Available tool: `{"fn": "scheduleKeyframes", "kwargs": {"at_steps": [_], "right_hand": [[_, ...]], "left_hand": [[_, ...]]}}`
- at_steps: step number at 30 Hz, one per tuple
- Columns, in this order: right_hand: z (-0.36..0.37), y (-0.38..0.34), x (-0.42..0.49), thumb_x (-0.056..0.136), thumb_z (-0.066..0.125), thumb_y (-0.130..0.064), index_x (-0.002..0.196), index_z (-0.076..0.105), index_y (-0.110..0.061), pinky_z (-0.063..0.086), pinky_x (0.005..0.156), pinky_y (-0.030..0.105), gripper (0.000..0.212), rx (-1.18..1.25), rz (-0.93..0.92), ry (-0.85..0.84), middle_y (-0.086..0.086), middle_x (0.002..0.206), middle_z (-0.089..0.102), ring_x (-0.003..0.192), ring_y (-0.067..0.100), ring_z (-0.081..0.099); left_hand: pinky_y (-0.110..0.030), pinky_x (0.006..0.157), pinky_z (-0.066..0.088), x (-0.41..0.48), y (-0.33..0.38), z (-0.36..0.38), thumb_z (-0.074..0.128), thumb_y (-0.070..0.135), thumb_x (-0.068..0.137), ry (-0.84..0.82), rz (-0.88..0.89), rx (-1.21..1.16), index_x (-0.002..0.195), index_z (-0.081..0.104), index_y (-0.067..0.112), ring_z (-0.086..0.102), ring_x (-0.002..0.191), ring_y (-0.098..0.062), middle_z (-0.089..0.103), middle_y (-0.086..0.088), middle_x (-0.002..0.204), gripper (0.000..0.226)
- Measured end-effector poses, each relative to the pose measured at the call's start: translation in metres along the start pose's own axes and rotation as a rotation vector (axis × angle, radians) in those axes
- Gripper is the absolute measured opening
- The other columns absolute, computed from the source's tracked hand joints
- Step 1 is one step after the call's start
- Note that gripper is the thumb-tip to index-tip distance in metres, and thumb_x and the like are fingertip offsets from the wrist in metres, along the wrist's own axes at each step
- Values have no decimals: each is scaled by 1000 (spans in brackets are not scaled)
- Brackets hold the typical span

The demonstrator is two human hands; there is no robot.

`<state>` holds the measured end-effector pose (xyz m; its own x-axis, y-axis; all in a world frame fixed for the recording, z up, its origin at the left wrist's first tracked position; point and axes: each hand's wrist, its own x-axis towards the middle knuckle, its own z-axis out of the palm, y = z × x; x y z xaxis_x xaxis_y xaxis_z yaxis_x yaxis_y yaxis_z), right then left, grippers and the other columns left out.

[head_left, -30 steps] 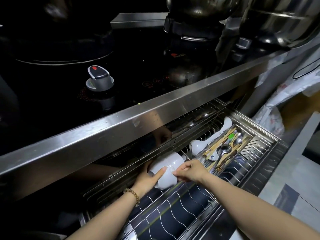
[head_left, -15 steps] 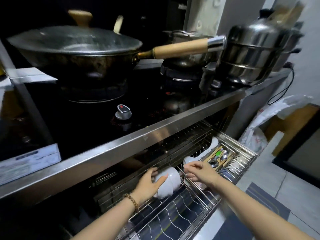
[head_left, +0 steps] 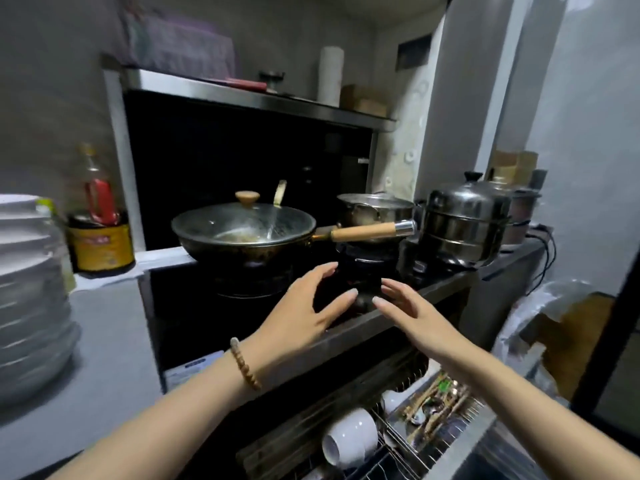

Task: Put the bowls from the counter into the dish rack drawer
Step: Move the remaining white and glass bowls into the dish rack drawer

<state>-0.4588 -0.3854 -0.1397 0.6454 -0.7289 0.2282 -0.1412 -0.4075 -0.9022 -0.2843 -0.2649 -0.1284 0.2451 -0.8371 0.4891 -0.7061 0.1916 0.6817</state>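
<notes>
Two white bowls [head_left: 349,436] nested together, lying on their side, mouths facing lower left, held in the wire slots of the dish rack drawer [head_left: 462,441], drawer pulled open, tall blurred stack of white dishes [head_left: 27,289] on the grey worktop [head_left: 104,341] at far left

Bare forearms; brown beaded bracelet [head_left: 245,364] on left wrist.

Print on the dark glass bottle's yellow label [head_left: 101,247] and the white cardboard box [head_left: 194,368] is too blurred to read.
</notes>
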Motion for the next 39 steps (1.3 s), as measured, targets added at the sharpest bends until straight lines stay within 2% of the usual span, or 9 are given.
{"fn": "scheduleKeyframes", "kwargs": {"at_steps": [6, 9, 13, 17, 20, 27, 30, 33, 39], "right_hand": [[49, -98, 12, 60, 54, -76, 144, 28, -41, 21, 115, 27, 95, -139, -208, -109, -22, 152, 25, 138, -5, 21], [80, -138, 21, 63, 54, -70, 145, 25, -40, 18, 111, 21, 92, -161, -291, -175, -21, 154, 19, 134, -10, 16], [127, -177, 34, 55, 54, -77, 143, 26, -44, 20, 118, 33, 99, -151, -322, -287, -18, 155, 20, 140, 2, 22], [180, -200, 51, 54, 54, -80, 142, 26, -47, 23, 109, 25, 99, -166, -351, -362, -14, 156, 21, 140, 4, 24], [217, -210, 64, 55, 56, -82, 141, 24, -51, 24, 101, 22, 97, -178, -341, -420, -14, 156, 20, 140, 7, 28], [278, -226, 90, 64, 64, -71, 139, 32, -45, 28, 107, 25, 86, -108, -365, -538, -16, 149, 33, 139, 7, 29], [293, -232, 96, 72, 65, -63, 133, 38, -47, 30, 102, 23, 69, -91, -389, -579, -30, 128, 41, 129, 2, 34], [306, -237, 103, 81, 64, -49, 133, 44, -39, 32, 100, 22, 57, -75, -401, -557, -24, 126, 45, 123, 1, 39], [317, -242, 102, 86, 62, -41, 128, 52, -34, 44, 76, 5, 45, -15, -351, -584, -6, 121, 59, 113, 0, 54]], "left_hand": [[-27, 115, 13, -14, 37, -128, 41, 78, 70, 142, 134, 361, 146, 23, 37, 8, 142, 0, 21, 17, 154, 89], [-35, 118, 10, -30, 35, -187, 43, 77, 72, 184, 83, 523, 147, 15, 39, 2, 144, -2, 12, 18, 157, 89], [-42, 119, 10, -57, 22, -251, 44, 77, 70, 258, -54, 667, 148, 15, 35, 4, 146, -10, 12, 12, 158, 94], [-44, 119, 10, -83, 4, -298, 40, 81, 64, 272, -198, 692, 149, 17, 32, 4, 146, -14, 12, 10, 158, 100], [-43, 119, 11, -96, -11, -322, 52, 72, 73, 303, -261, 689, 148, 18, 33, 5, 146, -14, 13, 9, 158, 92], [-40, 117, 21, -110, -43, -361, 48, 80, 62, 319, -392, 603, 144, 28, 31, 15, 144, -14, 22, 5, 156, 98], [-36, 108, 36, -112, -57, -371, 55, 72, 71, 323, -427, 493, 137, 35, 39, 36, 131, -9, 34, 8, 148, 77], [-5, 73, 43, -114, -62, -373, 57, 75, 65, 333, -426, 340, 116, 40, 56, 55, 92, 16, 49, 17, 121, 57], [-9, 65, 39, -112, -79, -372, 53, 84, 58, 344, -428, 242, 124, 44, 46, 50, 99, 2, 49, 15, 121, 76]]}}
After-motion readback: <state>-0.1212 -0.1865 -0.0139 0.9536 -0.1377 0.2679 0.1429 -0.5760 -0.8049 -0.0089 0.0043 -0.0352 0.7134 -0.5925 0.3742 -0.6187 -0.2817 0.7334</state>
